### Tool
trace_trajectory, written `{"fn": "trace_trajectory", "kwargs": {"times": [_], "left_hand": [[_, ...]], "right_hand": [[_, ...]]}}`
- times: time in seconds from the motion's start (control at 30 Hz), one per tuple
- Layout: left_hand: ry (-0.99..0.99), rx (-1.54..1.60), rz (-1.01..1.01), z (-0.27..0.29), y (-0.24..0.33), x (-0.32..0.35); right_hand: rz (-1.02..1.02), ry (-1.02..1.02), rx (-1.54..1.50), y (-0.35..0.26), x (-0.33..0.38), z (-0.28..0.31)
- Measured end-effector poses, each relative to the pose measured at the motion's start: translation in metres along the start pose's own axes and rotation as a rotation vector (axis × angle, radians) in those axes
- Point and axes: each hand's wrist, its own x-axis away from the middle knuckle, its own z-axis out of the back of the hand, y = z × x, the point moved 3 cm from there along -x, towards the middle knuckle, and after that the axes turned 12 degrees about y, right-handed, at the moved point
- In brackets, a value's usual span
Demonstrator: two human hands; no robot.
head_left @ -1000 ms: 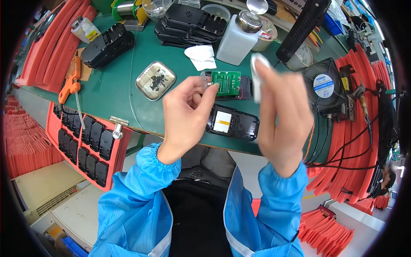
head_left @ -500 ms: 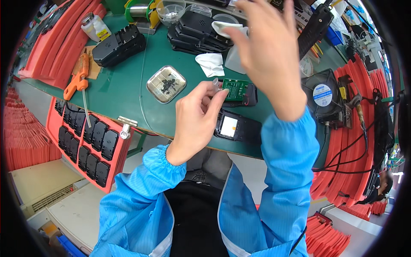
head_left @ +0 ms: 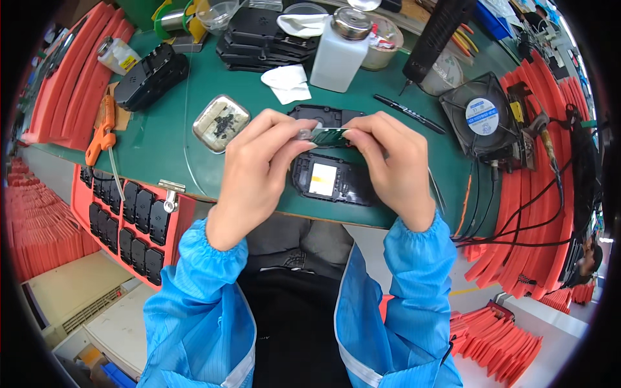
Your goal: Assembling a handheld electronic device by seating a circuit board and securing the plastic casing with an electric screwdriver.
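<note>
Both hands pinch a small green rectangular circuit board (head_left: pixel 328 135) between them: left hand (head_left: pixel 259 169) at its left end, right hand (head_left: pixel 390 165) at its right. Just below the fingers lies an open black plastic casing (head_left: pixel 333 179) on the green surface (head_left: pixel 162 139).

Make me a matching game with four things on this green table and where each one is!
Things:
1. small green circuit board
2. white bottle
3. black fan
4. orange tool

Places:
A. at the table's left edge
B. pinched between the left hand and the right hand
C. at the back of the table, past the hands
D. on the right, beside the red trays

Pairs: 1-B, 2-C, 3-D, 4-A
</note>
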Motion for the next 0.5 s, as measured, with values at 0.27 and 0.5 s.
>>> {"fn": "trace_trajectory", "kwargs": {"times": [0.27, 0.5], "left_hand": [[-0.193, -0.120, -0.119, 0.006, 0.027, -0.013], [-0.257, -0.123, -0.008, 0.009, 0.037, -0.018]], "right_hand": [[0.300, 0.167, 0.015, 0.000, 0.008, -0.002], [0.368, 0.163, 0.071, -0.010, 0.009, 0.004]]}}
